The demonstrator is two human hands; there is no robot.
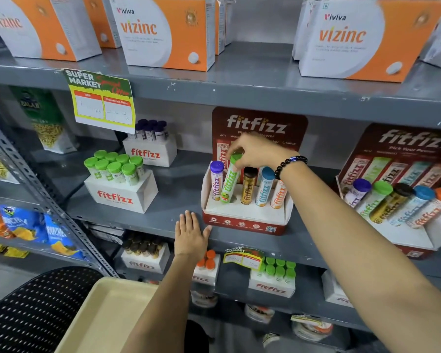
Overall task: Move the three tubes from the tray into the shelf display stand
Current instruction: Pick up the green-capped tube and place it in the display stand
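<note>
You are seating a tube in the display stand (245, 212), and from the look of the stand it may be the last one. Your right hand (257, 152) reaches in from the right over the stand, fingers curled down around the green cap of the green tube (228, 183), holding it by the top. The tube leans, its foot at the second hole from the stand's left end, just beside the purple tube (216, 180) already standing there. To the right of it in the stand are the black-capped tube (248, 186), the blue tube (264, 187) and an orange one partly hidden behind your wrist. The tray (107, 317), below and left of the stand, shows no tubes on the part in view.

Your left hand (190, 234) lies flat and open on the shelf edge (143, 221), fingers spread, holding nothing, its thumb close to the stand's left front corner.

Next, I judge, you need to straighten the green tube upright, press it fully into its hole, then let go of the cap.
</note>
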